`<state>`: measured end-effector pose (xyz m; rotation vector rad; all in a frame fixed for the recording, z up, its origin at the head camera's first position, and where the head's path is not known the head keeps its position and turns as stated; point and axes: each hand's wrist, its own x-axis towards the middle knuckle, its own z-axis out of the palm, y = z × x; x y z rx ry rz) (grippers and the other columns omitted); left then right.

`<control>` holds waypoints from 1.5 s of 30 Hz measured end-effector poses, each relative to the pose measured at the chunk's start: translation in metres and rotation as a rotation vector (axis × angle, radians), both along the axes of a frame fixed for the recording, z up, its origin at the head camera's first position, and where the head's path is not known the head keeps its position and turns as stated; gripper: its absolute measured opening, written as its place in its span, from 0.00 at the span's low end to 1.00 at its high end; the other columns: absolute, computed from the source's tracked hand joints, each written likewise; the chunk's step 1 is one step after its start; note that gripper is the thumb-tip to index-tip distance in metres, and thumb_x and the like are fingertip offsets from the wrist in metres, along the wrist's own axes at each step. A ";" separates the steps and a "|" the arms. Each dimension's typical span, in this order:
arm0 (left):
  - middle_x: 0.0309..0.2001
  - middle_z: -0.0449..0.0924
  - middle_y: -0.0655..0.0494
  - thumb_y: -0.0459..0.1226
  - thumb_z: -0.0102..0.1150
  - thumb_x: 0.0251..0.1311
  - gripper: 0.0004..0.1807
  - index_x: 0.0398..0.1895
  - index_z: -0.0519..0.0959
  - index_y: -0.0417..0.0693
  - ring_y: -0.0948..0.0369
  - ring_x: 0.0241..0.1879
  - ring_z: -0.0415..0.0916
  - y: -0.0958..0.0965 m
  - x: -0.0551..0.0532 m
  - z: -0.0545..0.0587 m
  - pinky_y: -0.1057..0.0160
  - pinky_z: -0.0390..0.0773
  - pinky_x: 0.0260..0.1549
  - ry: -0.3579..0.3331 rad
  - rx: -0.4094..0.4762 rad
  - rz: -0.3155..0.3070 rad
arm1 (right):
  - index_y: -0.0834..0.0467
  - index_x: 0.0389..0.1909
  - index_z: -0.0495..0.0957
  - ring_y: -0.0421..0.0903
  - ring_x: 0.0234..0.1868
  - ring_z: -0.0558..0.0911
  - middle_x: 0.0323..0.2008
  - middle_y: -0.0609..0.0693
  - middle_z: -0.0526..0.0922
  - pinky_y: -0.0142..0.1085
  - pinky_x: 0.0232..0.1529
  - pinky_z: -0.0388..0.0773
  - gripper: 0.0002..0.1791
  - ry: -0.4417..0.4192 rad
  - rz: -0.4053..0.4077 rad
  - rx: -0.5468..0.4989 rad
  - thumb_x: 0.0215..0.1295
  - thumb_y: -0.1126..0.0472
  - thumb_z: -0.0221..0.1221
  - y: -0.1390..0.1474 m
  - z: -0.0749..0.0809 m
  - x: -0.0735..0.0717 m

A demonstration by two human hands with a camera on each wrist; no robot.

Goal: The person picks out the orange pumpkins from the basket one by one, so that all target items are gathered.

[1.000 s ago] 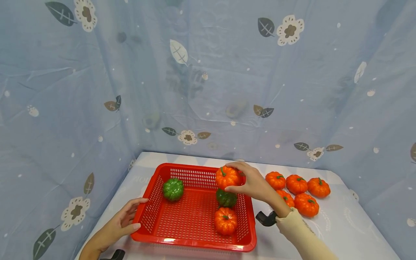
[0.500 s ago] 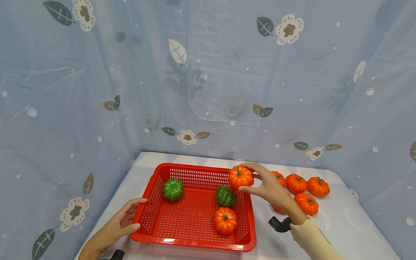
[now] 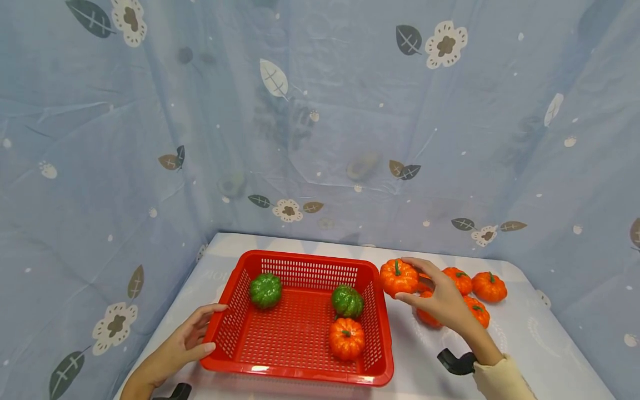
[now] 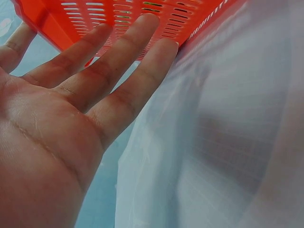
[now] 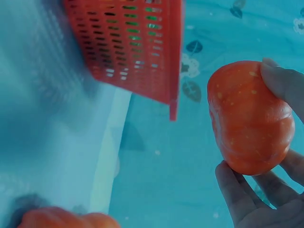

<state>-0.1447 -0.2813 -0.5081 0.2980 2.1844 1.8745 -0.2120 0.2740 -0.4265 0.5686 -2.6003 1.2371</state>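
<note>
My right hand (image 3: 445, 300) pinches a small orange pumpkin (image 3: 398, 278) between thumb and fingers, just off the right rim of a red plastic basket (image 3: 295, 378). In the right wrist view the held pumpkin (image 5: 249, 123) hangs beside the basket's slotted wall (image 5: 118, 42). At the basket's left side, my left hand (image 3: 177, 341) lies with fingers against the wall; the left wrist view shows those fingers (image 4: 137, 85) nearly straight. Inside the basket are two green pumpkins, one at the far left (image 3: 265, 290) and another at the right (image 3: 347, 301), plus an orange pumpkin (image 3: 346, 339) in front of the latter.
Several more orange pumpkins, including one at the far right (image 3: 490, 287), stand on the white table (image 3: 530, 344) right of the basket, some partly behind my right hand. A blue patterned cloth (image 3: 320, 139) hangs behind and along the sides.
My right hand has carried the orange pumpkin rightward, from over the basket to outside its right rim. The green pumpkin beneath is now uncovered. My left hand has stayed in place.
</note>
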 end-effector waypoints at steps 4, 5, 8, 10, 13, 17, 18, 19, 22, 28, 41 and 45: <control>0.76 0.54 0.36 0.35 0.61 0.66 0.38 0.78 0.57 0.51 0.58 0.60 0.75 0.000 0.000 -0.001 0.56 0.82 0.54 -0.002 -0.003 0.001 | 0.41 0.71 0.71 0.49 0.60 0.80 0.66 0.45 0.74 0.26 0.54 0.77 0.42 -0.026 -0.039 -0.029 0.54 0.47 0.77 0.014 -0.003 0.007; 0.76 0.54 0.35 0.35 0.61 0.67 0.38 0.78 0.57 0.51 0.58 0.60 0.75 0.000 0.000 -0.001 0.56 0.82 0.54 0.000 -0.003 -0.001 | 0.42 0.71 0.70 0.50 0.60 0.80 0.66 0.45 0.74 0.23 0.54 0.76 0.43 -0.030 -0.051 -0.033 0.55 0.47 0.77 0.017 -0.004 0.009; 0.75 0.54 0.34 0.35 0.60 0.67 0.38 0.77 0.57 0.49 0.57 0.60 0.75 0.000 -0.001 -0.001 0.57 0.82 0.54 0.010 -0.002 -0.011 | 0.43 0.74 0.68 0.52 0.61 0.77 0.66 0.48 0.74 0.20 0.54 0.73 0.45 -0.024 -0.104 -0.018 0.55 0.48 0.77 0.026 -0.006 0.014; 0.75 0.54 0.33 0.35 0.60 0.67 0.37 0.77 0.57 0.49 0.57 0.60 0.75 0.000 -0.001 0.000 0.57 0.82 0.54 0.015 0.000 -0.015 | 0.44 0.75 0.66 0.54 0.62 0.76 0.65 0.51 0.72 0.24 0.56 0.75 0.47 -0.021 -0.153 0.017 0.55 0.46 0.76 0.033 -0.007 0.016; 0.74 0.54 0.31 0.34 0.60 0.67 0.37 0.77 0.57 0.47 0.58 0.60 0.75 -0.001 -0.001 0.000 0.58 0.82 0.54 0.022 0.005 -0.022 | 0.47 0.76 0.66 0.59 0.64 0.72 0.66 0.55 0.69 0.45 0.62 0.78 0.47 -0.029 -0.210 0.049 0.57 0.45 0.75 0.042 -0.009 0.020; 0.74 0.54 0.31 0.34 0.59 0.67 0.37 0.77 0.57 0.47 0.59 0.59 0.75 -0.001 0.000 0.000 0.58 0.82 0.53 0.017 0.015 -0.028 | 0.54 0.76 0.66 0.65 0.65 0.68 0.68 0.61 0.65 0.67 0.59 0.72 0.45 -0.072 -0.255 0.033 0.60 0.46 0.73 0.052 -0.010 0.025; 0.74 0.54 0.31 0.34 0.59 0.68 0.37 0.77 0.57 0.47 0.59 0.59 0.75 -0.001 0.000 -0.001 0.57 0.82 0.53 0.014 0.017 -0.028 | 0.55 0.76 0.65 0.66 0.66 0.67 0.69 0.62 0.64 0.67 0.60 0.71 0.46 -0.087 -0.266 0.024 0.61 0.46 0.73 0.054 -0.010 0.026; 0.74 0.54 0.31 0.34 0.59 0.68 0.37 0.77 0.57 0.47 0.59 0.59 0.76 -0.001 0.000 -0.001 0.57 0.82 0.53 0.012 0.018 -0.028 | 0.56 0.76 0.63 0.66 0.66 0.67 0.70 0.63 0.64 0.60 0.62 0.73 0.46 -0.101 -0.278 0.019 0.62 0.46 0.72 0.057 -0.011 0.027; 0.74 0.54 0.31 0.34 0.59 0.68 0.37 0.77 0.57 0.48 0.60 0.59 0.76 -0.002 0.000 -0.001 0.57 0.82 0.53 0.018 0.015 -0.030 | 0.57 0.77 0.60 0.65 0.67 0.68 0.71 0.63 0.64 0.31 0.63 0.73 0.48 -0.129 -0.304 -0.017 0.62 0.45 0.72 0.065 -0.011 0.029; 0.74 0.54 0.30 0.33 0.59 0.68 0.36 0.77 0.57 0.46 0.59 0.59 0.76 -0.002 -0.001 -0.002 0.58 0.82 0.52 0.035 0.020 -0.038 | 0.55 0.79 0.57 0.65 0.67 0.66 0.72 0.63 0.62 0.09 0.49 0.61 0.50 -0.128 -0.364 -0.041 0.63 0.45 0.71 0.085 -0.017 0.035; 0.74 0.55 0.32 0.34 0.60 0.67 0.37 0.77 0.57 0.47 0.58 0.59 0.76 -0.001 0.000 -0.001 0.57 0.82 0.53 0.028 0.000 -0.015 | 0.56 0.82 0.48 0.68 0.68 0.61 0.75 0.69 0.56 0.59 0.67 0.69 0.55 -0.252 -0.583 -0.031 0.65 0.38 0.66 0.131 -0.038 0.038; 0.75 0.55 0.34 0.35 0.61 0.67 0.38 0.77 0.57 0.49 0.54 0.61 0.74 0.000 0.000 -0.001 0.56 0.82 0.54 0.013 -0.012 -0.001 | 0.59 0.82 0.46 0.69 0.68 0.59 0.75 0.71 0.55 0.65 0.66 0.66 0.56 -0.302 -0.647 -0.061 0.66 0.38 0.65 0.146 -0.044 0.039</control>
